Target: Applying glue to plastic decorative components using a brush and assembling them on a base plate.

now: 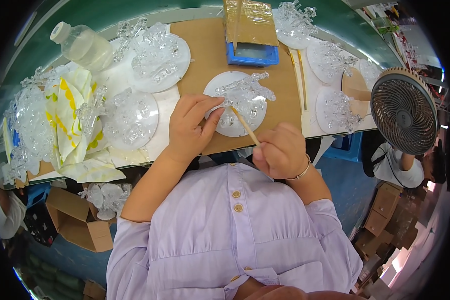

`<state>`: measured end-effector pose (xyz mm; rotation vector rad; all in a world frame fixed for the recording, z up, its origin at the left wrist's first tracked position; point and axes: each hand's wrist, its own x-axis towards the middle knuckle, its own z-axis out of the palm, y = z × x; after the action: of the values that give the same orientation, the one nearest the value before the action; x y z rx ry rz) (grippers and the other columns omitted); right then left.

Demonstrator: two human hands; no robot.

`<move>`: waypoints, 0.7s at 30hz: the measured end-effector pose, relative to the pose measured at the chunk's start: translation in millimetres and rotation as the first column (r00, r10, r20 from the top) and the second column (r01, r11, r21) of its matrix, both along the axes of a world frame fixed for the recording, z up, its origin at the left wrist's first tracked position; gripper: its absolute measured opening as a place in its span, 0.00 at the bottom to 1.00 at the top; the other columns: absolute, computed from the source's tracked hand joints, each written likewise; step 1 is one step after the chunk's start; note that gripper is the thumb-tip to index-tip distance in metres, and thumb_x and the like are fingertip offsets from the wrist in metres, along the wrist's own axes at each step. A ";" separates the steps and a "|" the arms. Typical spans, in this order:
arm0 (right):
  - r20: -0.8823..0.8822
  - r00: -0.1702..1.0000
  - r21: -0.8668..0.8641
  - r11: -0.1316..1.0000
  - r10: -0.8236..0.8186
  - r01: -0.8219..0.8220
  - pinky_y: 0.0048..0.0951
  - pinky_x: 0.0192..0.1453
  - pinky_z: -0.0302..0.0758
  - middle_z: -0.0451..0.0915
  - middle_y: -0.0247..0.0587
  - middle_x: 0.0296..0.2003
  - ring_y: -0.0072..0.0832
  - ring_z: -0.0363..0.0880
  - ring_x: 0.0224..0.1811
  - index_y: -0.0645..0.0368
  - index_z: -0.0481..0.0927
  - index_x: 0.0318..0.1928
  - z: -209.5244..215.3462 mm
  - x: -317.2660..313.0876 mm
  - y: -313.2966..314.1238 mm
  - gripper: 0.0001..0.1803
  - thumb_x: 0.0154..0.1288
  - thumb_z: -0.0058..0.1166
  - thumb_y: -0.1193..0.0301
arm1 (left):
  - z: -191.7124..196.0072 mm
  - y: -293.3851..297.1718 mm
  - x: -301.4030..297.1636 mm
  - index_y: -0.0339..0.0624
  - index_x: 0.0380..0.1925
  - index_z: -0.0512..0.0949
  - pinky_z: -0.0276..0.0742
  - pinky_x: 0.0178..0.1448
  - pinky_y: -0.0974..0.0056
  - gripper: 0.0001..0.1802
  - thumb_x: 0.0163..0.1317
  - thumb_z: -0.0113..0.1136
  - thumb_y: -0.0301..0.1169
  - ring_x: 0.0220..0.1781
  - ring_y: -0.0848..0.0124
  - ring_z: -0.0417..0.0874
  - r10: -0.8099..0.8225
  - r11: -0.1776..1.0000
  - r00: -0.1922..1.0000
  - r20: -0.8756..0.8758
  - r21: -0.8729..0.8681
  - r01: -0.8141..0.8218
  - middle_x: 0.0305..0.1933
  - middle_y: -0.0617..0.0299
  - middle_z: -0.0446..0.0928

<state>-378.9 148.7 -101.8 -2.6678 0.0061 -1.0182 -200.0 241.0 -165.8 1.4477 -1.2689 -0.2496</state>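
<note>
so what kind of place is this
Probably a small craft assembly workshop: a workbench crowded with clear plastic ornaments on white discs, cardboard boxes on the floor, and the right hand working a thin stick at one piece.

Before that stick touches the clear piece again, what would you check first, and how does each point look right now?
1. Left hand steadies the clear ornament: ok, fingers rest on its near edge.
2. Right hand grips the stick: ok, fist closed round it.
3. Stick tip meets the ornament: ok, it points at its base.
4. White disc lies flat on the cardboard: ok.
5. Glue on the tip: cannot tell.
6. Blue tray within reach: ok, just behind the disc.
</note>
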 end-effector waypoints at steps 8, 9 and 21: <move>-0.035 0.994 -0.222 0.969 0.101 -0.106 0.26 0.20 0.60 0.75 0.46 0.27 0.29 0.67 0.19 0.59 0.63 0.24 -11.8 11.3 10.2 0.18 0.52 0.64 0.73 | 1.8 -2.6 -2.6 0.41 0.40 0.83 0.70 0.30 0.69 0.15 0.51 0.67 0.19 0.31 0.70 0.75 0.011 1.000 0.999 0.034 -0.020 -0.010 0.34 0.60 0.76; -0.038 0.995 -0.226 0.969 0.095 -0.101 0.25 0.20 0.60 0.75 0.46 0.27 0.28 0.68 0.19 0.60 0.63 0.24 -11.4 12.6 9.6 0.18 0.53 0.64 0.73 | 2.7 -2.2 -3.3 0.43 0.39 0.83 0.72 0.34 0.65 0.16 0.48 0.68 0.20 0.33 0.65 0.76 0.040 0.999 0.999 0.024 -0.011 -0.039 0.32 0.62 0.77; 0.060 0.972 0.087 0.971 -0.228 0.222 0.31 0.21 0.64 0.73 0.38 0.21 0.35 0.69 0.17 0.60 0.73 0.28 18.3 44.8 -19.4 0.09 0.57 0.63 0.75 | 0.0 -2.4 -1.8 0.41 0.39 0.83 0.70 0.30 0.67 0.15 0.49 0.68 0.19 0.31 0.67 0.74 0.039 0.999 0.999 0.034 0.003 -0.039 0.33 0.60 0.76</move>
<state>-334.1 129.3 -83.5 -2.6005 0.3352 -1.1523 -201.8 238.6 -165.8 1.4841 -1.2664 -0.2021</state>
